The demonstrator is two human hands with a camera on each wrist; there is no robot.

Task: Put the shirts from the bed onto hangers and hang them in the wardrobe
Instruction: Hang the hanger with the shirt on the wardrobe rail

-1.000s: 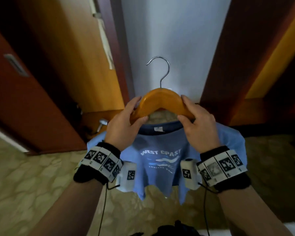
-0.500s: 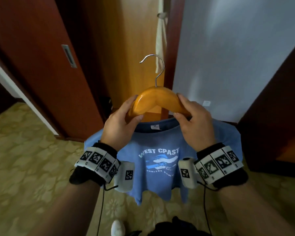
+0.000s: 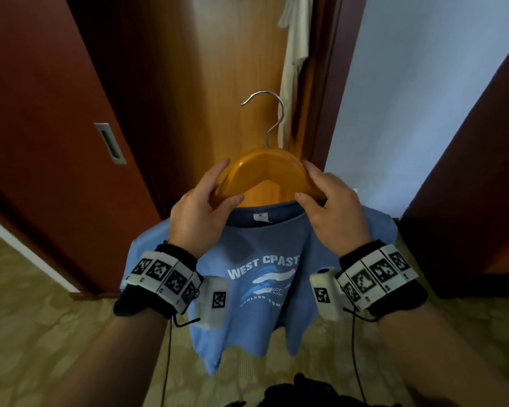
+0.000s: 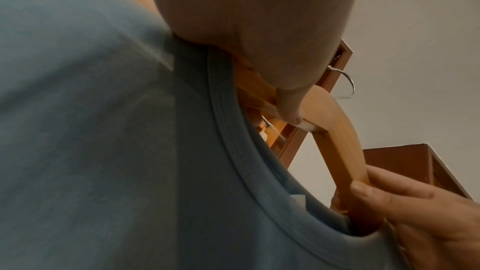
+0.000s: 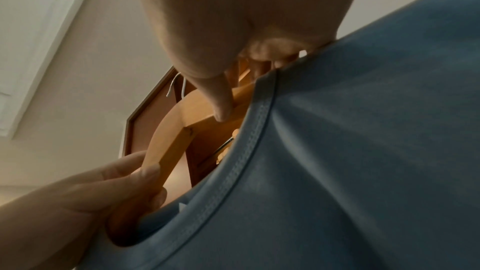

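A light blue T-shirt [image 3: 256, 277] printed "WEST COAST" hangs on an orange wooden hanger [image 3: 262, 168] with a metal hook [image 3: 272, 113]. My left hand [image 3: 200, 212] grips the hanger's left arm and my right hand [image 3: 332, 212] grips its right arm, both at the shirt's collar. The open wardrobe [image 3: 235, 69] stands straight ahead, its wooden inside lit. In the left wrist view my thumb presses the hanger [image 4: 335, 122] above the collar [image 4: 233, 130]. The right wrist view shows the same hanger [image 5: 176, 130] and shirt [image 5: 363, 151] from the other side.
A dark red sliding wardrobe door [image 3: 50, 136] with a recessed metal handle [image 3: 110, 143] stands at the left. A cream garment [image 3: 294, 54] hangs inside the wardrobe at its right edge. A white wall [image 3: 423, 98] and another dark wooden panel [image 3: 482, 186] lie to the right. Patterned floor [image 3: 41, 333] below.
The view has swung left and closer to the open wardrobe, which now fills the middle. Both hands keep the same grip on the hanger with the shirt.
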